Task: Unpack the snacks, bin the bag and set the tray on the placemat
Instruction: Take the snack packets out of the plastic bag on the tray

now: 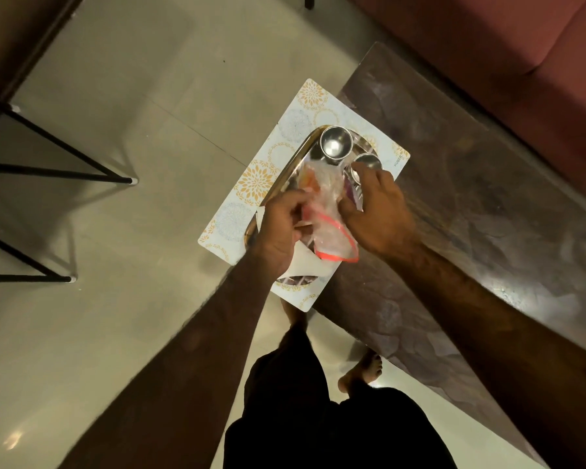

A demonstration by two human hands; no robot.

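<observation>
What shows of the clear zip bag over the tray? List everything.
The clear zip bag is thin, crinkled plastic with a red-orange seal strip along its near end. Something orange and pink shows inside, blurred. It hangs slanted over the steel tray, the left hand pinching its left side, the right hand touching its right side.

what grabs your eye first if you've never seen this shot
First, the clear zip bag with its red strip, left hand pinching it and right hand at its other side, over a steel tray. The tray sits on a flower-patterned placemat at the dark table's corner, with two shiny steel bowls at its far end.
</observation>
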